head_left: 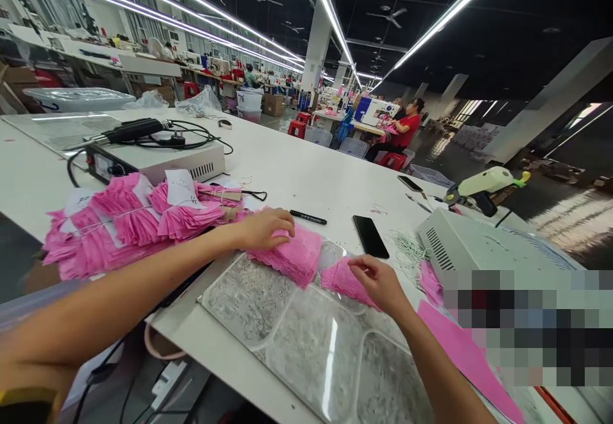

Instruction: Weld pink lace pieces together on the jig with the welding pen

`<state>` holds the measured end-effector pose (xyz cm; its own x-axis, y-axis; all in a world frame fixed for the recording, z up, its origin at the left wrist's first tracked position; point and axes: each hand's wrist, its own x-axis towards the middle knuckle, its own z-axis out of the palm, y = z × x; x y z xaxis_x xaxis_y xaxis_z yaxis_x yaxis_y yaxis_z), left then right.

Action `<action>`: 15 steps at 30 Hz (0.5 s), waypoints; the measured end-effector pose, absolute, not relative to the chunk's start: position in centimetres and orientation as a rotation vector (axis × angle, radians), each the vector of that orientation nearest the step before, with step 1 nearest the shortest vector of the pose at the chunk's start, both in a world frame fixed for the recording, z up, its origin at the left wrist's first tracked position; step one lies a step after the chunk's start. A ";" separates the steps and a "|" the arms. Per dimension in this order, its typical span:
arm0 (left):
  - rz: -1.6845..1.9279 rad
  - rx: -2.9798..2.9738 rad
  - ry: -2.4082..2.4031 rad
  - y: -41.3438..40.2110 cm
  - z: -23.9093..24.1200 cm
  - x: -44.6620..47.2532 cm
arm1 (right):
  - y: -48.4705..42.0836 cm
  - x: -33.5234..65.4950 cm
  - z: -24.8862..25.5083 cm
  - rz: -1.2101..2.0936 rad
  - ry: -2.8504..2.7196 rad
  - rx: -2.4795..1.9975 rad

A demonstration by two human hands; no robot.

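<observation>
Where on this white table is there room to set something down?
Probably the wide bare tabletop beyond the black pen, right of the cable-topped box. Crowded: around the pink bundles, the pink fabric pile at the left hand, and the black phone beyond the right hand.

"Your left hand point(269, 230) and right hand point(377, 277) make two. What do you count at them?"
"You have two pink pieces there, one left piece point(301, 257) and one right piece point(340, 277)."
"How many phones point(371, 237) lie on your table point(287, 172)?"
"You have two, plus one black marker point(308, 217)."
"And vented boxes point(182, 163)?"
"Two for you. Above your workplace you can count at least three ceiling fans point(389, 18)."
</observation>
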<state>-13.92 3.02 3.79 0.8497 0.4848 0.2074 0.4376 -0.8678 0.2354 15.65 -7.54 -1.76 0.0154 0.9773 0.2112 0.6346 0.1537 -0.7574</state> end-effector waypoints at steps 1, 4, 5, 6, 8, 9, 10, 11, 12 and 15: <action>0.345 2.860 0.640 2.5 3.9 -12.0 | -8.1 16.8 -2.0 0.598 -1.678 -1.609; 0.184 2.895 0.393 1.0 3.0 -6.1 | -9.7 19.2 -2.8 0.621 -1.633 -1.729; 0.137 2.899 0.331 0.6 2.5 -4.3 | -10.0 19.7 -3.2 0.629 -1.620 -1.755; 0.089 2.901 0.280 0.4 1.9 -2.7 | -10.3 20.1 -3.5 0.637 -1.608 -1.773; 0.019 2.902 0.230 0.2 0.9 -0.2 | -10.6 20.5 -3.9 0.657 -1.590 -1.786; -0.004 2.905 0.229 0.3 0.6 0.6 | -10.7 20.6 -4.1 0.669 -1.584 -1.784; -0.020 2.908 0.240 0.4 0.3 1.2 | -10.8 20.7 -4.1 0.681 -1.578 -1.779; -0.028 2.911 0.259 0.7 0.3 1.6 | -10.8 20.7 -4.1 0.693 -1.574 -1.771; -0.031 2.912 0.280 1.0 0.3 1.8 | -10.9 20.7 -4.1 0.704 -1.571 -1.762; -0.015 2.902 0.323 1.8 0.8 1.6 | -11.0 20.5 -3.7 0.728 -1.568 -1.736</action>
